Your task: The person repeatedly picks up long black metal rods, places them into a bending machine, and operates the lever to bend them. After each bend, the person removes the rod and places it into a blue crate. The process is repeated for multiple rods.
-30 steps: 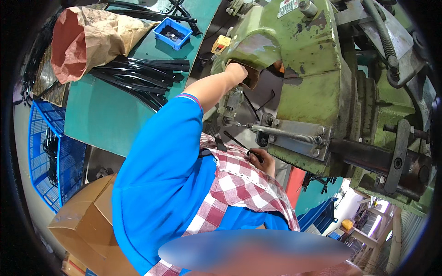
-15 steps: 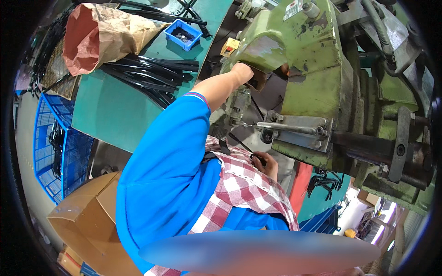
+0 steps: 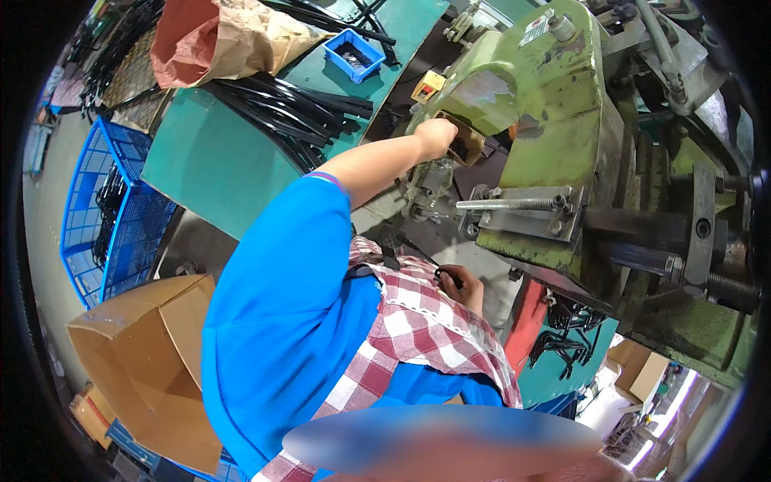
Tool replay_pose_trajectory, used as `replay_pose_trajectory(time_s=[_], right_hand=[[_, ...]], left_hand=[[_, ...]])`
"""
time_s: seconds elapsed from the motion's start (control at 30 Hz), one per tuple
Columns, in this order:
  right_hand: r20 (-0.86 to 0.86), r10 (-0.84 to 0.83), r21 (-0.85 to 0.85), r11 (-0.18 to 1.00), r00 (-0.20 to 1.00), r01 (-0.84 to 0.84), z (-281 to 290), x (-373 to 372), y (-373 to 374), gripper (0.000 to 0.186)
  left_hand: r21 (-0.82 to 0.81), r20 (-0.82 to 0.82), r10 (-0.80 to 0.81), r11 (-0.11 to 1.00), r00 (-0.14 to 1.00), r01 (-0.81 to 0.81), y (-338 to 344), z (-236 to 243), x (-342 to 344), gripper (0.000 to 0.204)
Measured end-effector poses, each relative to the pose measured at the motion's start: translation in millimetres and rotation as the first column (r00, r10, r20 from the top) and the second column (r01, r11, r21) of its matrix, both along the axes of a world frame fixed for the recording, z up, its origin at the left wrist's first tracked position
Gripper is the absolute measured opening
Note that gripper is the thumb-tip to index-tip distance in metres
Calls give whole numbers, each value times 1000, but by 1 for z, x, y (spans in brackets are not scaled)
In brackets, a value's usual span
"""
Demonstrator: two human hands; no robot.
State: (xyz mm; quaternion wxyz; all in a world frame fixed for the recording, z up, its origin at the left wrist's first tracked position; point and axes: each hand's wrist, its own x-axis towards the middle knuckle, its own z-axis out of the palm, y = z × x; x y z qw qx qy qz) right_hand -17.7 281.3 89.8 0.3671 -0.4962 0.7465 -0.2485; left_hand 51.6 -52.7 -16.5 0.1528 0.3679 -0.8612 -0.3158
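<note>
My left hand [image 3: 434, 135] is at a small open box [image 3: 471, 154] with dark contents, beside the green machine [image 3: 548, 136]. Its fingers are curled at the box's near side; what they hold, if anything, I cannot make out. Lower down, in front of my checked apron [image 3: 418, 321], my right hand [image 3: 461, 286] is closed round a thin black rod [image 3: 421, 251]. Below the box are the machine's metal fittings and a long horizontal spring [image 3: 506, 205].
On the green table [image 3: 193, 161] at left lie black strips [image 3: 281, 112], a paper sack [image 3: 233, 40] and a blue bin [image 3: 353, 56]. A blue crate [image 3: 112, 209] and cardboard carton [image 3: 136, 361] stand at my left. Black parts [image 3: 562, 345] lie on a lower green surface at right.
The view has shifted, so the table and crate sit higher in it. More of the small box's inside shows beside my left hand. My right hand still holds the black rod.
</note>
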Motion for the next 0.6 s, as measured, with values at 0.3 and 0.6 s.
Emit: replay_pose_trajectory(time_s=[0.3,0.6], right_hand=[[51,179,-70,982,982,-176,15,7,-44,15],[95,252,-23,968,963,-250,9,2,-51,17]], left_hand=[[398,-308,-15,906,951,143,68,55,71,16],[875,-335,515,480,789,59,48,39,65,12]])
